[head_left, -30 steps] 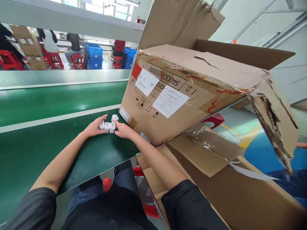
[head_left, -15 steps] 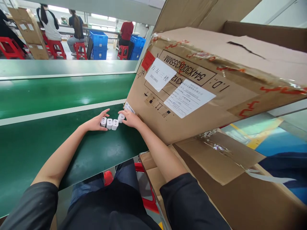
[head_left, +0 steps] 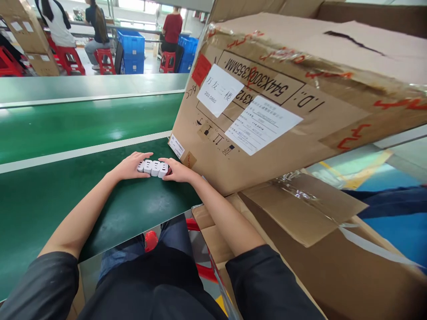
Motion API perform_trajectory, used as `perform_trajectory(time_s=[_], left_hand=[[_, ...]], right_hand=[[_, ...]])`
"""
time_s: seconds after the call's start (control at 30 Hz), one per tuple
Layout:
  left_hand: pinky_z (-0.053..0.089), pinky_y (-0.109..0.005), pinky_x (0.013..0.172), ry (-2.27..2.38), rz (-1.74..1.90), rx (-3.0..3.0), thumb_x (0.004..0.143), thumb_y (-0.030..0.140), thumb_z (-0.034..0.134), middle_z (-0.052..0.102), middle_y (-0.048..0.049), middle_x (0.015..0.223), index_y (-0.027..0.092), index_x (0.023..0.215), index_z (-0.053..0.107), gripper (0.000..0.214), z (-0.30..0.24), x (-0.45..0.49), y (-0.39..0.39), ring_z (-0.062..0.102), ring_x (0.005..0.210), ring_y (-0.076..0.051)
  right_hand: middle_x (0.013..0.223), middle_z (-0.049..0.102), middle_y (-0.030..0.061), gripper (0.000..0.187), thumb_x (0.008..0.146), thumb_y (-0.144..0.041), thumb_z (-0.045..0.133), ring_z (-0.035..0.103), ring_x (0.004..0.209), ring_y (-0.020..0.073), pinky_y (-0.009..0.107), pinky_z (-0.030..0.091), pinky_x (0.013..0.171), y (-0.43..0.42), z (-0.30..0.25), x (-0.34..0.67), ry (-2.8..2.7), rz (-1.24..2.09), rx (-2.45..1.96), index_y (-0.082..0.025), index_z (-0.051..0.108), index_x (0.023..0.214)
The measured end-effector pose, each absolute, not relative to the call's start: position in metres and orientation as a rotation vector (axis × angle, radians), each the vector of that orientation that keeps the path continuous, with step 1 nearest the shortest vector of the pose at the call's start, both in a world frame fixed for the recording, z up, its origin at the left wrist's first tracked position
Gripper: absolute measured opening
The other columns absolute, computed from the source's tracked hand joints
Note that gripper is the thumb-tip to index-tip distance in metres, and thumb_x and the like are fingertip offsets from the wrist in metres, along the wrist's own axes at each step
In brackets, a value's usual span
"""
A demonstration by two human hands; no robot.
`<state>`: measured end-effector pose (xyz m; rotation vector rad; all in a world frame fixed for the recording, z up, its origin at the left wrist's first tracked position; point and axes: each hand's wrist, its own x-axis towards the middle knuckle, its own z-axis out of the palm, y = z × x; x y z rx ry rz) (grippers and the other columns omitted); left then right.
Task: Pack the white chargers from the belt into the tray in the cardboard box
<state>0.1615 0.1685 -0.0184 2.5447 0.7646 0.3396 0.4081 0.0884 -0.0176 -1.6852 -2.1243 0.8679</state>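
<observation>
Several small white charger blocks [head_left: 155, 168] stand side by side in a tight row on the dark green work surface [head_left: 140, 209]. Two dark slots show on the top of each. At the row's left end, my left hand [head_left: 130, 166] is curled around the outer block, with its thumb in front and fingers behind. My right hand [head_left: 179, 170] grips the block at the right end the same way. Together the hands press the row from both sides. Fingers partly cover the two end blocks.
A large taped cardboard box [head_left: 213, 164] with labels leans close to my right hand. Below it, an open carton [head_left: 300, 266] stands by my right arm. Across the green line, people sit on red stools [head_left: 106, 62] near blue crates [head_left: 131, 49].
My right hand has brought the separate block leftward against the others, so the row is now closed up. My left hand stays at the left end. The view has shifted slightly.
</observation>
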Motion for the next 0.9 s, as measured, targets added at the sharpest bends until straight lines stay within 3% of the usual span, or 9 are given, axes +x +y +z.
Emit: perform_trajectory(time_s=[0.13,0.27,0.43,0.5,0.63,0.77,0.9], left_hand=[[0.046,-0.042,0.103,0.821,0.413,2.681,0.082,0.065,0.063,0.060,-0.0116,0.136,0.022,0.140,0.052,0.072,-0.018,0.176,0.154,0.053,0.125,-0.030],[0.050,-0.038,0.092,0.867,0.400,2.678,0.086,0.066,0.058,0.067,-0.0091,0.124,0.023,0.131,0.060,0.062,-0.023,0.181,0.149,0.060,0.113,-0.028],[0.050,-0.035,0.088,0.880,0.379,2.681,0.086,0.065,0.059,0.069,-0.0068,0.118,0.025,0.128,0.061,0.058,-0.024,0.179,0.151,0.062,0.108,-0.026],[0.050,-0.034,0.087,0.891,0.371,2.681,0.085,0.064,0.060,0.069,-0.0068,0.116,0.025,0.128,0.061,0.058,-0.023,0.180,0.151,0.062,0.108,-0.026],[0.049,-0.034,0.084,0.917,0.359,2.675,0.086,0.061,0.061,0.069,-0.0060,0.117,0.026,0.126,0.060,0.054,-0.021,0.181,0.147,0.061,0.108,-0.026],[0.049,-0.034,0.084,0.886,0.332,2.673,0.086,0.060,0.062,0.068,-0.0061,0.117,0.025,0.126,0.058,0.053,-0.022,0.183,0.141,0.061,0.106,-0.025],[0.048,-0.035,0.087,0.832,0.316,2.671,0.086,0.059,0.063,0.068,-0.0073,0.114,0.022,0.126,0.058,0.054,-0.024,0.185,0.131,0.061,0.104,-0.025]], right_hand=[[0.135,0.056,0.0139,0.083,0.075,-0.015,0.076,0.062,0.112,0.0226,0.035,0.051,0.098,0.089,-0.024,0.404,-2.098,0.876,-1.652,-0.015,0.038,0.149],[0.136,0.058,0.0108,0.072,0.075,-0.017,0.076,0.057,0.122,0.0225,0.034,0.047,0.103,0.087,-0.023,0.396,-2.113,0.837,-1.638,-0.017,0.047,0.141],[0.117,0.066,0.0040,0.049,0.080,-0.031,0.076,0.066,0.099,0.0187,0.028,0.052,0.084,0.077,-0.014,0.397,-2.145,0.753,-1.769,-0.021,0.056,0.124],[0.115,0.065,0.0081,0.046,0.081,-0.043,0.075,0.067,0.096,0.0233,0.032,0.051,0.080,0.071,-0.008,0.400,-2.117,0.650,-1.901,-0.019,0.057,0.116],[0.121,0.062,0.0169,0.061,0.079,-0.063,0.072,0.066,0.102,0.0332,0.039,0.050,0.079,0.056,0.002,0.404,-2.100,0.465,-2.083,-0.016,0.056,0.115],[0.131,0.062,0.0088,0.051,0.087,-0.044,0.070,0.063,0.115,0.0265,0.031,0.050,0.079,0.043,0.007,0.402,-2.283,0.431,-1.964,-0.023,0.051,0.130],[0.122,0.068,0.0105,0.046,0.093,-0.041,0.061,0.068,0.103,0.0274,0.032,0.048,0.074,0.032,0.003,0.392,-2.230,0.441,-2.030,-0.019,0.049,0.132]])
